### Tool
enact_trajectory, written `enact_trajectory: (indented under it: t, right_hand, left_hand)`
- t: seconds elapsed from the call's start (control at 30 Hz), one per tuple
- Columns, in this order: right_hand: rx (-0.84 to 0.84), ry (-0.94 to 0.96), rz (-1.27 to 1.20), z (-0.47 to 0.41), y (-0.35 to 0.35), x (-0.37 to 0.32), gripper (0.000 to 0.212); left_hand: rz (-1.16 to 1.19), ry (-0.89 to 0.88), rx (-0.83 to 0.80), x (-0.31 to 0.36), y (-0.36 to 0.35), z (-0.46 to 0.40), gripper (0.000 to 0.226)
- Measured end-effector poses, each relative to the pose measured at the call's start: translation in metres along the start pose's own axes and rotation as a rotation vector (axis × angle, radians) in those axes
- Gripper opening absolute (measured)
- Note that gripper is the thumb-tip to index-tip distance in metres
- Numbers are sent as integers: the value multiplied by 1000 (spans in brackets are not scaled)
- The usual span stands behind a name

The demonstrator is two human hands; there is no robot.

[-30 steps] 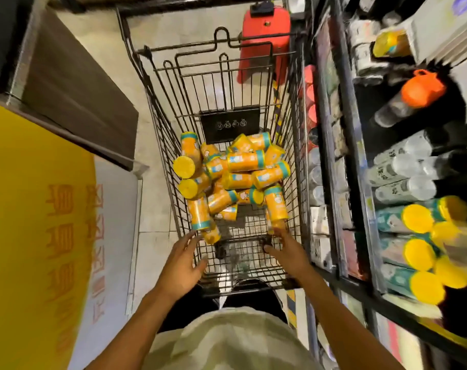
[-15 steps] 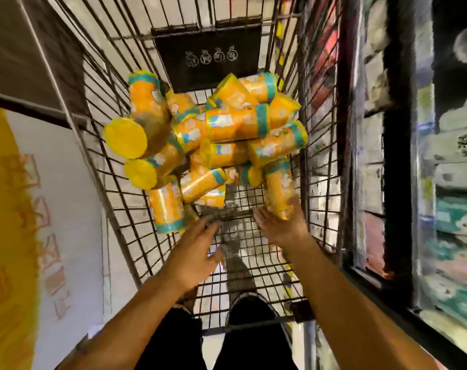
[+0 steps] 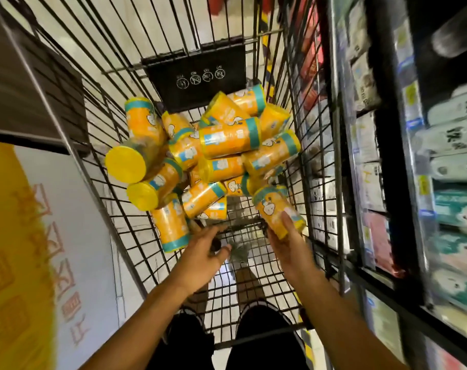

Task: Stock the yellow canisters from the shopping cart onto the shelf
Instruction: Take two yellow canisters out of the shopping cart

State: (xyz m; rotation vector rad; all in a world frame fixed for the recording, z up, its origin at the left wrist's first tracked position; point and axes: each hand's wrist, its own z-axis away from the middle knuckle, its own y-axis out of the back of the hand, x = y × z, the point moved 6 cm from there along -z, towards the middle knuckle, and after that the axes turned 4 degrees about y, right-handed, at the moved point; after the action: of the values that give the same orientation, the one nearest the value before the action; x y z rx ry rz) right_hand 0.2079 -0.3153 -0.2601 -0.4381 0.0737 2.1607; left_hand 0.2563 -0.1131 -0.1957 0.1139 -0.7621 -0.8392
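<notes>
The canisters (image 3: 200, 161) are orange-yellow cylinders with teal bands, white label art and yellow lids, heaped on their sides in the far half of the cart (image 3: 301, 145). Two at the heap's left point their yellow lids (image 3: 125, 164) toward the camera; one at the near left (image 3: 171, 225) lies lengthwise, teal band nearest. One canister (image 3: 277, 209), at the cart's right wall just nearer than the heap, is tilted and held in the right hand (image 3: 291, 241). The shelf (image 3: 403, 156) stands right of the cart, its packed goods blurred.
</notes>
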Motion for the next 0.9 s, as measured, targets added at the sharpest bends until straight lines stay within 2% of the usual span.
enact_trajectory:
  t: [0.17, 0.23, 0.3, 0.37, 0.43, 0.47, 0.53, 0.6, 0.73, 0.9]
  right_hand:
    - [-108, 150, 465, 50, 15, -12, 53]
    - [-183, 129, 574, 50, 14, -8, 53]
    - [-255, 77, 603, 52, 7, -6, 35]
    - [-282, 20, 585, 51, 1, -3, 25]
    - [-281, -19, 562, 45, 0, 3, 39]
    - [-264, -43, 557, 39, 2, 6, 47]
    - [-216, -134, 465, 24, 9, 16, 59]
    - [-187, -217, 286, 6, 15, 22, 66]
    - [-32, -367, -61, -29, 21, 31, 53]
    - [97, -474, -454, -81, 10, 37, 83]
  left_hand:
    - [363, 130, 12, 5, 2, 3, 42]
    - [437, 148, -96, 5, -5, 1, 44]
    - [401, 167, -280, 0, -18, 2, 49]
    - [289, 162, -389, -7, -27, 1, 66]
    - [242, 171, -396, -14, -26, -5, 72]
    - [254, 184, -387, -15, -24, -9, 67]
    - [320, 207, -359, -20, -22, -17, 55]
    - [365, 231, -296, -25, -21, -23, 53]
    - [482, 257, -198, -30, -23, -33, 53]
    - [522, 262, -140, -39, -27, -37, 57]
